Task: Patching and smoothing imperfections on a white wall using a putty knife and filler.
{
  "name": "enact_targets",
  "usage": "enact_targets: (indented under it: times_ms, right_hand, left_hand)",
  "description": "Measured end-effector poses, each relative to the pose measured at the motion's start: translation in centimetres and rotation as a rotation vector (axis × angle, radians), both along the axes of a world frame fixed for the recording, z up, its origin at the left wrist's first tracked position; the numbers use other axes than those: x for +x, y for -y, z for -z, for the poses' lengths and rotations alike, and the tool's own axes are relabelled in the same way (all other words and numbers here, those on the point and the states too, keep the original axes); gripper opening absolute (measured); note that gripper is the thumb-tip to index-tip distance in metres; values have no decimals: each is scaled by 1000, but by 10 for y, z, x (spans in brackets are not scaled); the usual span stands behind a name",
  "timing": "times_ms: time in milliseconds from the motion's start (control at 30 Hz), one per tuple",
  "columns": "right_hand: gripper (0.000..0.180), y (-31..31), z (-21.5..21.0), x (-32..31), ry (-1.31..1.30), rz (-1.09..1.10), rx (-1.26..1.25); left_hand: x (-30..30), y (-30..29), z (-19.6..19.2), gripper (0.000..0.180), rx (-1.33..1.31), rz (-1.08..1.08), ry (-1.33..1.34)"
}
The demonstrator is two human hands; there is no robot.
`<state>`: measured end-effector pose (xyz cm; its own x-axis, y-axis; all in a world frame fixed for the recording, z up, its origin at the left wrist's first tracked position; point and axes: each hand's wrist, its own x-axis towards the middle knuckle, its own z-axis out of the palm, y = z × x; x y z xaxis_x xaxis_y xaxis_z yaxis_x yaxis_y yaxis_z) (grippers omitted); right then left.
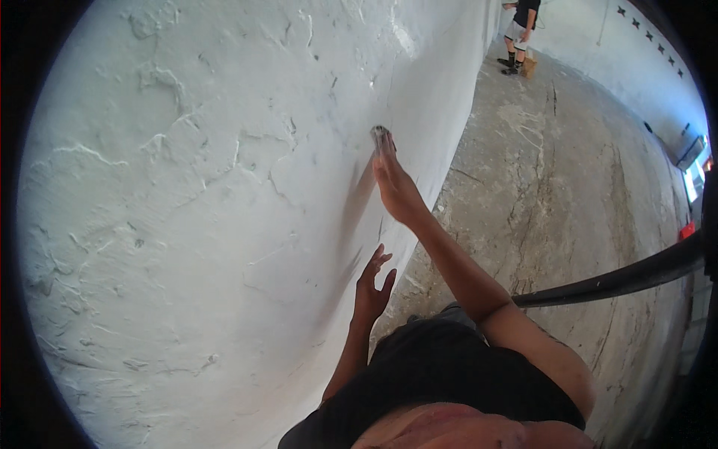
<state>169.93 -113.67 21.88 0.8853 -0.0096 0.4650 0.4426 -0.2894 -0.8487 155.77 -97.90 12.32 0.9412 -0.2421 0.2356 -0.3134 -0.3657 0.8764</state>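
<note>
A rough white plastered wall (202, 247) fills the left and middle of the view, with cracks, ridges and flaking patches. My right hand (395, 183) reaches up along it, fingers stretched and held together. Under its fingertips a small greyish, dark-edged thing (379, 132) is pressed to the wall; its kind is too small and too covered to tell. Lower down, my left hand (372, 290) hovers close to the wall with nothing in it, its thumb and fingers apart.
To the right lies a cracked, stained concrete floor (538, 202). Far off at the top, another person (520, 34) stands by a brown box (529, 66). A dark curved bar or strap (613, 284) crosses the right side. A far wall (598, 34) has a row of dark openings.
</note>
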Motion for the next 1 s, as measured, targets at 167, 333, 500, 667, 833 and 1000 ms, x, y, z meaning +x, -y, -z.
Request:
enact_targets:
  times_ms: [167,333,500,667,833,1000]
  right_hand:
    - [70,12,-47,2,11,8,71]
    - [76,-13,-84,-8,258,94,-100]
    - [79,-29,-84,13,401,273,-128]
    - [78,-21,-75,7,373,194,-124]
    - [67,-20,-66,2,378,192,-125]
    - [51,-13,-59,5,464,274,-91]
  left_hand:
    - [4,0,-9,56,-28,54,23]
    - [6,-2,-8,43,26,54,48]
    - [2,-5,-6,42,13,77,78]
    - [-8,-11,-9,35,26,27,3]
    - [-12,-16,-5,33,6,2,-38]
    - [-13,-15,5,45,46,13,42]
